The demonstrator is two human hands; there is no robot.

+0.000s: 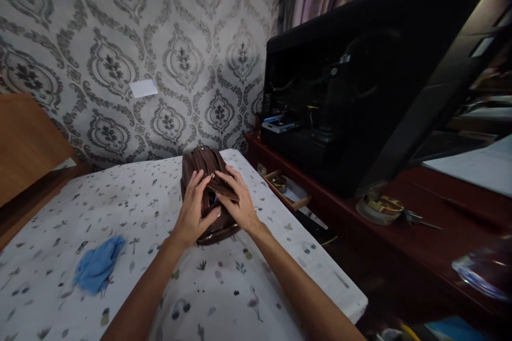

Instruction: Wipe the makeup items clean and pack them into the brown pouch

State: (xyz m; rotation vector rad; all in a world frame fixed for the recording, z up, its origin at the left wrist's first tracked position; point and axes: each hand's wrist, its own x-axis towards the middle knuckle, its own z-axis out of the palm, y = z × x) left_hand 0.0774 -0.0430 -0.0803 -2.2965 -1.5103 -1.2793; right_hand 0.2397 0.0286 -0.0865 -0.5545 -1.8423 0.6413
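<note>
A brown leather bag (206,159) lies on the covered surface in front of me, with a gold-coloured stud on its flap and a zip along its near edge. My left hand (194,210) grips the left side of the bag's opening, fingers on the leather and thumb reaching toward the gap. Across from it, my right hand (239,200) has hold of the flap, its thumb tucked at the opening. The gap between the hands is dark, with a small purple-blue bit showing; what else lies inside is hidden.
A crumpled blue cloth (99,265) lies to the left on the patterned sheet (218,298). To the right are an open drawer (298,200), a dark red desk (420,234), a large black screen (360,90) and a tape roll (380,208). Patterned wallpaper (180,64) stands behind.
</note>
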